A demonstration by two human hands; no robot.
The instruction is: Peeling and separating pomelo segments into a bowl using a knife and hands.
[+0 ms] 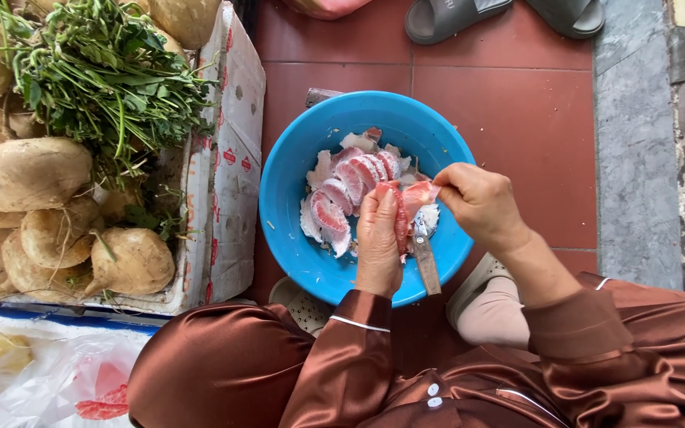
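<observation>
Brown satin sleeves (342, 349) fill the bottom of my view, and just past them both hands work over a blue bowl (295, 230) that sits on the red tiled floor (517, 119). My left hand (378, 238) is closed around a pink pomelo segment (400, 218), holding it upright over the bowl, with a knife (426, 261) lying beside that hand, its handle pointing back toward me. I cannot tell which fingers hold the knife. My right hand (477, 202) pinches a flap of pale membrane (420, 194) at the top of the segment. The two hands are close together, nearly touching across the fruit.

Peeled segments (342, 190) and scraps of white pith lie heaped in the middle of the bowl, directly under the piece being held.

To do this well, I judge the pull on the skin should be slow and run along the length of the segment, so the flesh stays whole instead of tearing. Keeping the piece low over the bowl would let juice and scraps drop inside.

Off to the left stands a white foam box (231, 158) with brown jicama roots (29, 170) and a bunch of leafy greens (105, 71). Grey sandals (453, 16) rest at the far edge.
</observation>
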